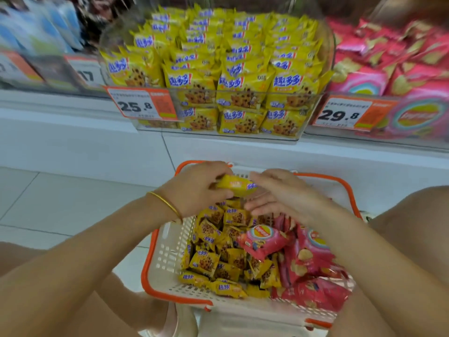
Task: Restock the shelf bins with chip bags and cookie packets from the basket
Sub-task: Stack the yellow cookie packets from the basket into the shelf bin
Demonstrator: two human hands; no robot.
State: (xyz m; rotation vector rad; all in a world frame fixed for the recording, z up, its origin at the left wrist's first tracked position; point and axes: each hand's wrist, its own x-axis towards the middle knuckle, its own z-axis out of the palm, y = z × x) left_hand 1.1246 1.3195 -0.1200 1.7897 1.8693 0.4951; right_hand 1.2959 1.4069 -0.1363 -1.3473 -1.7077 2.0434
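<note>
My basket [167,254] is white lattice with an orange rim. The cookie packets [204,262] are yellow with blue lettering, the chip bags [303,263] pink and red; my bracelet [167,203] is gold.

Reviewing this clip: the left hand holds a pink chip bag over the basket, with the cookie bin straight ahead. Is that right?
Not quite. In the head view the left hand holds a yellow cookie packet, not a pink chip bag, over the basket, with the cookie bin straight ahead.
</note>
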